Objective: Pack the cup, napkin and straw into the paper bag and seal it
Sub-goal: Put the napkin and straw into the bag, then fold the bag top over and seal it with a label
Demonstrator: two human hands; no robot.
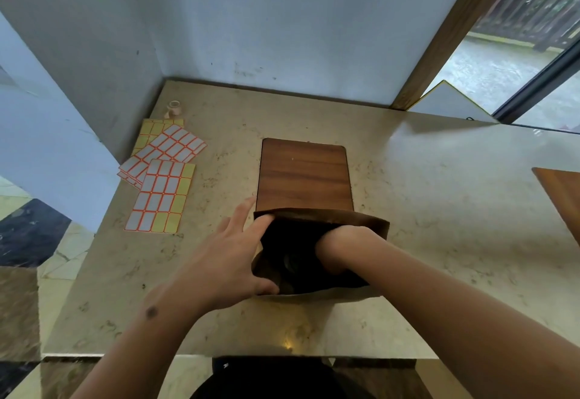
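Note:
A brown paper bag [370, 221] stands upright and open on the marble counter, at the near end of a wooden board [303, 175]. My left hand [232, 254] grips the bag's left rim, thumb at the near corner and a finger hooked over the far corner. My right hand [337, 251] reaches down inside the bag; its fingers are hidden in the dark interior. Something round, possibly the cup's lid [290, 263], shows faintly at the bottom. Napkin and straw are not visible.
Several sheets of orange-edged white and yellow stickers [163, 193] lie on the counter [439, 210] to the left. A small tape roll [173, 107] sits near the back corner. Another wooden board [561, 197] juts in at right. Walls close the back and left.

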